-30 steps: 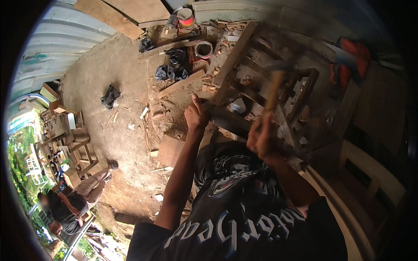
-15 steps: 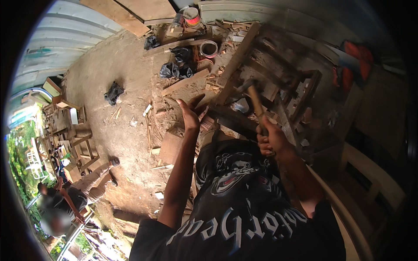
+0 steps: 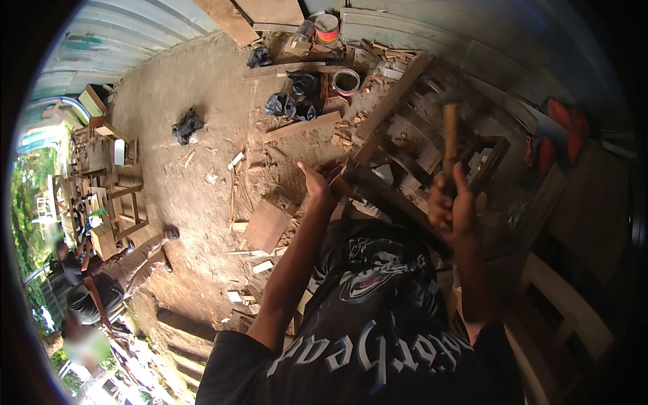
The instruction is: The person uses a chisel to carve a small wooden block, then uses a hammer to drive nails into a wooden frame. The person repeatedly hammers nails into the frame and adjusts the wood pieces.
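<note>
My right hand [image 3: 453, 206] is wrapped round the wooden handle of a hammer [image 3: 451, 135], raised over the right side of a wooden furniture frame [image 3: 393, 101]. The hammer's head cannot be made out clearly now. My left hand [image 3: 322, 183] is at the left corner of the frame, thumb stretched out and apart from the fingers. Its fingertips are in shadow beside the corner, and whether they touch the wood I cannot tell. The frame's dark near rail [image 3: 388, 196] crosses just in front of my body.
Wood scraps litter the dirt floor. A brown board [image 3: 268, 226] lies left of my forearm. Black plastic bags [image 3: 280, 104], an open can [image 3: 346, 82] and a red-banded bucket [image 3: 327, 29] stand beyond. Another person [image 3: 101, 293] is at lower left; a red-orange item [image 3: 567, 128] is at far right.
My right hand has lifted the hammer up and to the right, away from the frame. My left hand is closer to the frame's corner. The view has shifted slightly.
</note>
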Demonstrator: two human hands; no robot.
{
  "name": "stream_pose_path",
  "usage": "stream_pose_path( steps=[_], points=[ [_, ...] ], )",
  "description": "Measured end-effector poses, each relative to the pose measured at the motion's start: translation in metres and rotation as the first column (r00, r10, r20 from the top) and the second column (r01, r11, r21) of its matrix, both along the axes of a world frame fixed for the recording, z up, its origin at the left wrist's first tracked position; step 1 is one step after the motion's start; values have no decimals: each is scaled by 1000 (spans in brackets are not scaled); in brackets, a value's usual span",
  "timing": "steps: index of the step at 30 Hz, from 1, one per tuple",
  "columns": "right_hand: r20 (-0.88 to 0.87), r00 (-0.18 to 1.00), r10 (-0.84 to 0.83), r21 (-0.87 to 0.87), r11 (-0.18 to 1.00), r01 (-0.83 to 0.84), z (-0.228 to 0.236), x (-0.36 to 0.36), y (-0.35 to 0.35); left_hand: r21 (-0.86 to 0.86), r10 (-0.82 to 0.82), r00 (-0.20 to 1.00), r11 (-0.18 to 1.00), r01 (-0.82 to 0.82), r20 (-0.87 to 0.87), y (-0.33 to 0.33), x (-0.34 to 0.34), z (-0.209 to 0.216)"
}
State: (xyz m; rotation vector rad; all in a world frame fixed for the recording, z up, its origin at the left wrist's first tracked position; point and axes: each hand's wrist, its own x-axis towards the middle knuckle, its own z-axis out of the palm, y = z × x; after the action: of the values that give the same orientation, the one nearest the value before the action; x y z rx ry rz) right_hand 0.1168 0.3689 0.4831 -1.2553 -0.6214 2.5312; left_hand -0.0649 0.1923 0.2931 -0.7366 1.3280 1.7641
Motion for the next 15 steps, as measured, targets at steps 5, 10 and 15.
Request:
stream_pose_path(
  steps=[5, 10, 15],
  points=[
    [187, 733, 654, -235, 754, -613, 12, 2, -15, -55, 91, 995, 994, -93, -26, 0, 4, 5],
    [180, 916, 359, -109, 933, -344, 18, 4, 9, -106, 148, 989, 983, -150, -29, 1, 5, 10],
    [268, 851, 451, -69, 890, -450, 12, 2, 0, -101, 166, 986, 980, -168, -36, 1, 6, 11]
  ],
)
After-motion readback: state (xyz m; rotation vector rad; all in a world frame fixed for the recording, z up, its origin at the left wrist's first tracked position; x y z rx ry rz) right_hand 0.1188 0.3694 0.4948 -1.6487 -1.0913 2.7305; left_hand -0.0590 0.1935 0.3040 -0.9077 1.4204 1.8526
